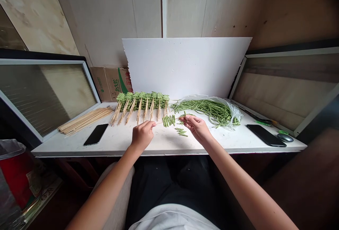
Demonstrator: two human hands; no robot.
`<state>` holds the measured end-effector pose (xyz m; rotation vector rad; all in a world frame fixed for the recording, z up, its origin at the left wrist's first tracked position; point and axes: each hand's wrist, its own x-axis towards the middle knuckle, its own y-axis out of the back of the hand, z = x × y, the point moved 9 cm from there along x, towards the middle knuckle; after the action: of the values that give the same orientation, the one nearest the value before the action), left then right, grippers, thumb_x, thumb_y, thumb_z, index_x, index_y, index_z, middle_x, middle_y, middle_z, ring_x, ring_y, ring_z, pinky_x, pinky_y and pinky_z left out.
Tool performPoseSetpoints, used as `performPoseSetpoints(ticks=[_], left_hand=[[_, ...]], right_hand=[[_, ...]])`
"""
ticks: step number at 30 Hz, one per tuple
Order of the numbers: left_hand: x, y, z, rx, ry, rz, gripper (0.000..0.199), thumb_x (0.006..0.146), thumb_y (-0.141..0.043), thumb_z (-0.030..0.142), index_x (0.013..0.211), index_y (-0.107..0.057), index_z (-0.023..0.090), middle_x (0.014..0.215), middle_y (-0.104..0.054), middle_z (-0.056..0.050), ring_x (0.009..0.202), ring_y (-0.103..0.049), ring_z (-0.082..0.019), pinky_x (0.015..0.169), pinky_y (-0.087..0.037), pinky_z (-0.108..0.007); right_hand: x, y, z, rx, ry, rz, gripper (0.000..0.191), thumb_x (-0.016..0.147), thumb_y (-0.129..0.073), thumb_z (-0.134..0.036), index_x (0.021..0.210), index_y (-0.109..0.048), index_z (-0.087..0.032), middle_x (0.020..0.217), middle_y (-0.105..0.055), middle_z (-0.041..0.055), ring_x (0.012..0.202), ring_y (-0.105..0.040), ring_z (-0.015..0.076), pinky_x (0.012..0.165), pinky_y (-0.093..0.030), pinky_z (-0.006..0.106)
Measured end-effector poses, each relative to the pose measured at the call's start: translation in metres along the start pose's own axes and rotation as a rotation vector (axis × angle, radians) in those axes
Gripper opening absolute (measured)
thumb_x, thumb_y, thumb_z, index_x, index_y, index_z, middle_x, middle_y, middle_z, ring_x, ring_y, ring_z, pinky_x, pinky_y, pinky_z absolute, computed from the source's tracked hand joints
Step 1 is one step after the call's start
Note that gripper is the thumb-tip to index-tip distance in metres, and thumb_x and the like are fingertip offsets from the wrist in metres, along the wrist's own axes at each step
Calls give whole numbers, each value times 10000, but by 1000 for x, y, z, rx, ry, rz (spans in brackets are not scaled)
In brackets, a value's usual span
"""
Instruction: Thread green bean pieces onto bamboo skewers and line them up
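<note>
My left hand is closed on the blunt end of a thin wooden skewer, held level above the table. Several short pieces of green long bean sit side by side on that skewer, crosswise to it. At the skewer's other end, my right hand pinches a cut long bean piece between thumb and fingers. Below, between the hands, more cut bean pieces lie on the white table. Others are partly hidden behind my right hand.
Stacked bean skewers stand behind my left hand, beside loose bare skewers. Whole long beans lie in a clear plastic bag at the back right. Two phones, one left and one right, flank the work.
</note>
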<state>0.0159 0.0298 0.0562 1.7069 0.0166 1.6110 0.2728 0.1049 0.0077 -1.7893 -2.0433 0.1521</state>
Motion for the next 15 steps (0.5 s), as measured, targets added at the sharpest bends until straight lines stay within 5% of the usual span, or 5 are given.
performPoseSetpoints(ticks=[15], left_hand=[[-1,0,2,49,-19,-2,372,795,-476,-43,854,-749,203,754,-765,-22,631,-670,-178,551,-409,-252]], right_hand=[[-3,-3,-1,-38,57,33,281,769,-895,-455,897,-813,-218,991,-820,110,1116,-749,305,938,-596,413]])
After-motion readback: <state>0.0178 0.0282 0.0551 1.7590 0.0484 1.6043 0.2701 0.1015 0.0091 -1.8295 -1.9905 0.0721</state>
